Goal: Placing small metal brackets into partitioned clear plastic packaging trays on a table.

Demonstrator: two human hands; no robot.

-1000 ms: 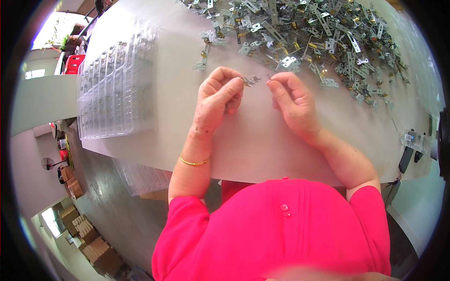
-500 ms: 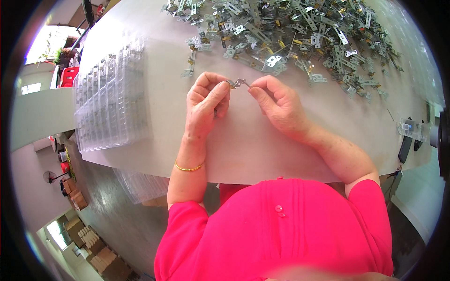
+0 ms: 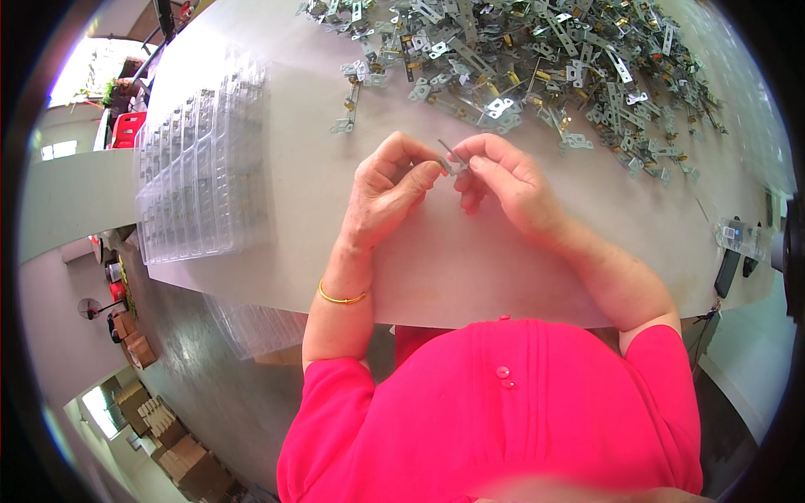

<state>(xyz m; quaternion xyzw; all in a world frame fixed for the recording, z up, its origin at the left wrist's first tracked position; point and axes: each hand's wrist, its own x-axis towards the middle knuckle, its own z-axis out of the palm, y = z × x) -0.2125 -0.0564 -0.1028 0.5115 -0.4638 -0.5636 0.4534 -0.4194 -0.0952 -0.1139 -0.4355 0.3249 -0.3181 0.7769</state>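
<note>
At nine o'clock on the worktop (image 3: 277, 260), a stack of clear blister trays (image 3: 201, 180) is seen. At centre, a small metal bracket (image 3: 451, 159) is pinched by fingers of left hand (image 3: 390, 189) and right hand (image 3: 507, 180). Loose metal brackets (image 3: 537, 59) are heaped at twelve; bare worktop lies toward the near edge.

Both forearms come up from the lower edge and angle inward, bringing the two hands together at the middle. The left hand (image 3: 387, 189) is loosely curled, thumb and forefinger pinched at the tips, a thin gold bangle (image 3: 340, 297) sitting on its wrist (the arm bare below a pink short sleeve). The right hand (image 3: 507, 180) faces it, knuckles up, fingers bent and pinched closed, fingertips nearly meeting those of the left, forearm slanting away to the lower right.
</note>
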